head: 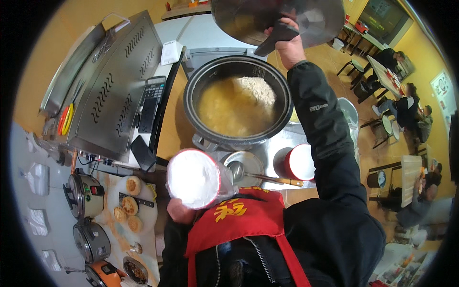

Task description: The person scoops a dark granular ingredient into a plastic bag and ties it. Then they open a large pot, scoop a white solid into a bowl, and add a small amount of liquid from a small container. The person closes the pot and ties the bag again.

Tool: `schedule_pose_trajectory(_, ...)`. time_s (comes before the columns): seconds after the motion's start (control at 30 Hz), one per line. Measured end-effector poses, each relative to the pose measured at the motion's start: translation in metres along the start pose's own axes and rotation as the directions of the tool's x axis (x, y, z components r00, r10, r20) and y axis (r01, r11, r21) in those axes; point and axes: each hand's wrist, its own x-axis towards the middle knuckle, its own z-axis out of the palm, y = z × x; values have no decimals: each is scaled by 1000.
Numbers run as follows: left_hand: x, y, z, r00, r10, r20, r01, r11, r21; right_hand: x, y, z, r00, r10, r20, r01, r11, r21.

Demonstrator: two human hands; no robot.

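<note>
My right hand grips the black handle of a large round pot lid, raised beyond the far rim of a big black cooking pot. Steam blurs the yellowish broth in the pot, and a pale, lumpy mass rises from it at the far right. Low and to the left, my left hand holds a red-rimmed bowl lined with a clear plastic bag; the inside looks white. Close beside that bowl, a metal ladle with a wooden handle rests across a plate.
Another red-and-white bowl stands on the metal counter under my right arm. A stainless griddle cabinet with phones along its edge is at left. Flatbreads and a cleaver lie near electric cookers. People sit at tables at right.
</note>
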Motion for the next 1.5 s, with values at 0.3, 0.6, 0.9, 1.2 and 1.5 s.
schedule_pose_trajectory(0.3,-20,-19,52,905,-41,-423,-8,994,-112,44,142,-117,958,-33,-285,-56,952,-300)
schedule_pose_trajectory(0.6,-27,-27,78,863,-34,-504,-32,992,-123,32,225,-131,976,-125,-177,-6,802,-598)
schedule_pose_trajectory(0.9,7,-16,46,903,384,-192,-303,887,349,-24,116,-137,972,104,-212,-236,463,-855)
schedule_pose_trajectory(1.2,65,14,-13,965,260,26,-253,905,341,-297,-64,-39,445,858,257,-473,469,-746)
schedule_pose_trajectory(1.5,90,37,40,948,-295,122,293,956,31,-301,-46,88,639,756,137,-766,642,31)
